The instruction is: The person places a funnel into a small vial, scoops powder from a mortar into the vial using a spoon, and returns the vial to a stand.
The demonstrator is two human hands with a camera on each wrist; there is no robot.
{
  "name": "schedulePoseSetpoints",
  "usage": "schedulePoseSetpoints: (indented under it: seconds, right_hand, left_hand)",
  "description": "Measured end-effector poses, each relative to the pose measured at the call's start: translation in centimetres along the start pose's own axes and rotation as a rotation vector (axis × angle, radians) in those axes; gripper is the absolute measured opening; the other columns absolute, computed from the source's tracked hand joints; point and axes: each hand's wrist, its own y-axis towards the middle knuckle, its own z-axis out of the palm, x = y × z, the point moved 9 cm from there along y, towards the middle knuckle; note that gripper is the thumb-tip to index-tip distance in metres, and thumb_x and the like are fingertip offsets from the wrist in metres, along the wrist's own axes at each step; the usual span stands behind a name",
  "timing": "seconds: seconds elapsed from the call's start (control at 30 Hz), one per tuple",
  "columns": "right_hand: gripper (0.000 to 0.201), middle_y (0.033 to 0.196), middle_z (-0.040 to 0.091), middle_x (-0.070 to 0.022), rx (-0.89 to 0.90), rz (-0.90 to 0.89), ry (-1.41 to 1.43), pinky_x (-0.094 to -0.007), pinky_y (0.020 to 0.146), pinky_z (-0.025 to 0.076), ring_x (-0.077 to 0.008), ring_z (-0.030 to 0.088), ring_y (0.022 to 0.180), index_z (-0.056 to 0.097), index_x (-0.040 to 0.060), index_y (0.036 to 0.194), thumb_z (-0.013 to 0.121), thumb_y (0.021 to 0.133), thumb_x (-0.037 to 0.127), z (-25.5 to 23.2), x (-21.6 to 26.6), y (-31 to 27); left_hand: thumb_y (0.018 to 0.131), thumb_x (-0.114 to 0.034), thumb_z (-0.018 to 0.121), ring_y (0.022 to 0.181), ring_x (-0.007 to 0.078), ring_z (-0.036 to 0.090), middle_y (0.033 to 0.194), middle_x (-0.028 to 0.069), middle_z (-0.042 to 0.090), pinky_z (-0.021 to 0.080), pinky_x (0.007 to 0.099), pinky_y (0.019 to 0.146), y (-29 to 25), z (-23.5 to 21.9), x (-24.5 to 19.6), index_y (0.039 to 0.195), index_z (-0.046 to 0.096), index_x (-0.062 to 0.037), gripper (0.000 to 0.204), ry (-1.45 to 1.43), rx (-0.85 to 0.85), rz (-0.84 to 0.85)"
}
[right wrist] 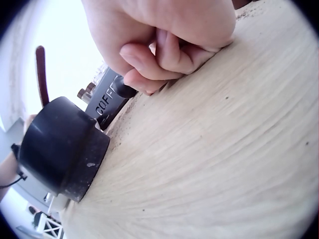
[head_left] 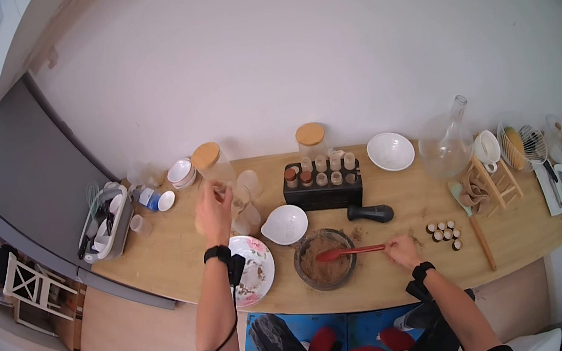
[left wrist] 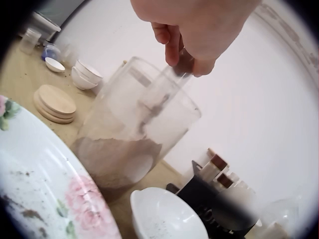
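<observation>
Left hand [left wrist: 199,30] pinches a spoon handle [left wrist: 167,87] inside the jar [left wrist: 134,139] at ten o'clock from the bowl [head_left: 324,259]; lift slowly, level. Right hand [head_left: 403,251], curled, rests on the worktop [right wrist: 224,159], holding nothing visible.

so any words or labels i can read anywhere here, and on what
"COFF": raised letters on the front of the black jar rack, right wrist view; the rest is cut off behind the right hand.
Small jars in the rack: any labels are too small to read.
No other text is legible.
</observation>
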Motion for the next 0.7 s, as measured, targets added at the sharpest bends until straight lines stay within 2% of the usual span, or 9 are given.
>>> schedulePoseSetpoints:
  seconds: [0.07, 0.17, 0.23, 0.37, 0.43, 0.47, 0.53, 0.63, 0.7]
  right_hand:
    - [0.022, 0.051, 0.058, -0.0072, -0.019, -0.016, 0.012, -0.0276, 0.047, 0.043, -0.0123, 0.055, 0.047, 0.064, -0.0010, 0.068, 0.066, 0.079, 0.019, -0.5, 0.0, 0.1]
    - [0.020, 0.052, 0.057, -0.0047, -0.005, -0.025, -0.039, -0.0256, 0.043, 0.040, -0.0104, 0.053, 0.045, 0.062, -0.0002, 0.071, 0.065, 0.082, 0.016, 0.1, -0.4, 0.2]
    - [0.021, 0.051, 0.057, -0.0045, 0.010, -0.039, 0.013, -0.0254, 0.042, 0.039, -0.0104, 0.052, 0.044, 0.062, -0.0001, 0.070, 0.064, 0.083, 0.017, -0.1, 0.2, -0.1]
    - [0.022, 0.051, 0.056, -0.0047, 0.003, -0.013, -0.007, -0.0251, 0.042, 0.039, -0.0104, 0.052, 0.043, 0.061, -0.0004, 0.069, 0.064, 0.083, 0.016, -0.3, 0.4, -0.1]
    - [0.021, 0.051, 0.057, -0.0052, 0.002, -0.068, -0.014, -0.0251, 0.043, 0.040, -0.0105, 0.053, 0.044, 0.062, -0.0008, 0.069, 0.064, 0.082, 0.015, 0.0, 0.2, -0.1]
    - [0.021, 0.051, 0.057, -0.0052, 0.003, -0.070, -0.021, -0.0251, 0.043, 0.040, -0.0105, 0.053, 0.044, 0.062, -0.0008, 0.069, 0.064, 0.082, 0.015, -0.1, -0.3, 0.0]
    - [0.023, 0.051, 0.059, -0.0084, -0.047, -0.070, -0.031, -0.0286, 0.048, 0.043, -0.0133, 0.055, 0.045, 0.065, -0.0019, 0.069, 0.064, 0.078, 0.019, -0.1, -0.7, 0.4]
    - [0.023, 0.051, 0.059, -0.0086, -0.037, -0.123, -0.049, -0.0285, 0.048, 0.044, -0.0136, 0.055, 0.045, 0.065, -0.0017, 0.069, 0.065, 0.078, 0.019, -0.3, 0.2, 0.0]
    - [0.022, 0.051, 0.059, -0.0086, -0.037, -0.097, -0.039, -0.0285, 0.048, 0.044, -0.0136, 0.056, 0.046, 0.065, -0.0016, 0.069, 0.065, 0.078, 0.019, -0.3, 0.4, -0.1]
  left_hand:
    - [0.077, -0.016, 0.072, 0.064, 0.0210, 0.059, 0.072, 0.0090, 0.059, 0.046, 0.0346, 0.058, -0.2, 1.3, -0.2, 0.114, 0.047, -0.0057, 0.045, 0.146, 0.138, 0.043]
    - [0.077, -0.016, 0.072, 0.065, 0.0215, 0.059, 0.073, 0.0088, 0.058, 0.046, 0.0348, 0.058, -0.2, -0.2, -1.0, 0.117, 0.043, -0.0048, 0.050, 0.024, 0.021, -0.052]
    - [0.078, -0.017, 0.071, 0.064, 0.0218, 0.058, 0.071, 0.0080, 0.057, 0.045, 0.0346, 0.058, -0.2, -2.1, -3.0, 0.114, 0.047, -0.0047, 0.045, -0.114, -0.163, 0.035]
    - [0.078, -0.018, 0.071, 0.063, 0.0224, 0.058, 0.071, 0.0086, 0.058, 0.045, 0.0352, 0.057, 0.2, -2.1, -3.1, 0.111, 0.049, -0.0044, 0.042, -0.159, -0.210, 0.081]
    - [0.078, -0.017, 0.071, 0.064, 0.0229, 0.059, 0.072, 0.0094, 0.060, 0.046, 0.0358, 0.057, 0.2, 1.5, -0.2, 0.121, 0.040, -0.0062, 0.054, 0.167, 0.149, 0.046]
    - [0.078, -0.017, 0.071, 0.064, 0.0229, 0.059, 0.072, 0.0094, 0.060, 0.046, 0.0358, 0.057, -0.4, 1.6, 0.5, 0.121, 0.040, -0.0062, 0.054, 0.164, 0.146, 0.041]
    - [0.077, -0.016, 0.071, 0.064, 0.0229, 0.060, 0.074, 0.0104, 0.061, 0.046, 0.0357, 0.057, 0.0, 1.7, 1.6, 0.115, 0.046, -0.0068, 0.047, 0.113, 0.102, -0.010]
    - [0.075, -0.015, 0.072, 0.062, 0.0223, 0.059, 0.073, 0.0107, 0.060, 0.047, 0.0351, 0.057, -0.4, -1.3, -2.0, 0.103, 0.054, -0.0072, 0.034, -0.045, -0.047, -0.108]
    - [0.075, -0.015, 0.072, 0.061, 0.0227, 0.059, 0.073, 0.0106, 0.060, 0.047, 0.0355, 0.057, -0.5, -2.1, -2.9, 0.104, 0.053, -0.0073, 0.035, -0.110, -0.136, -0.053]
